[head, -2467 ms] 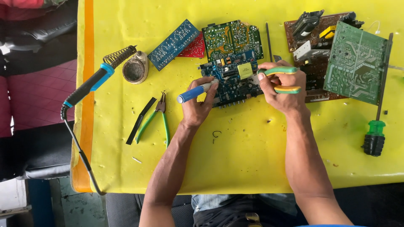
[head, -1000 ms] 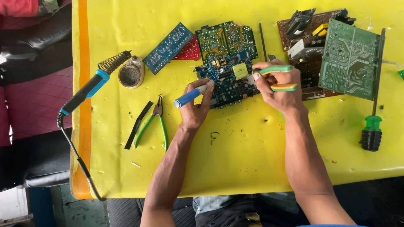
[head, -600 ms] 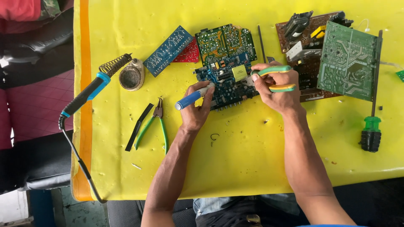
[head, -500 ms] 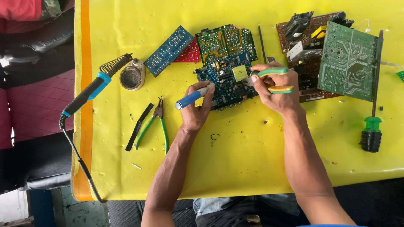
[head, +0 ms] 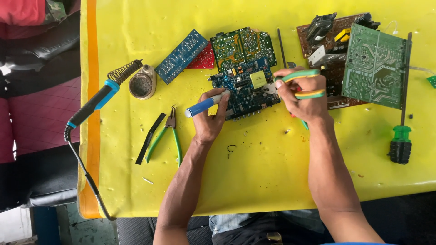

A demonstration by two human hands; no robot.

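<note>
A dark blue circuit board with a yellow component lies on the yellow table. My left hand grips a blue-handled tool whose tip rests on the board's left part. My right hand holds green-and-yellow-handled pliers, their jaws at the board's right edge; the jaws themselves are hidden by my fingers.
A soldering iron in its coil stand, a round tin, green pliers and a black strip lie at left. Blue, red and green boards sit behind. A pile of boards and a green screwdriver lie at right.
Both hands hold their tools at the blue board throughout; only slight shifts of the hands and of the camera view show.
</note>
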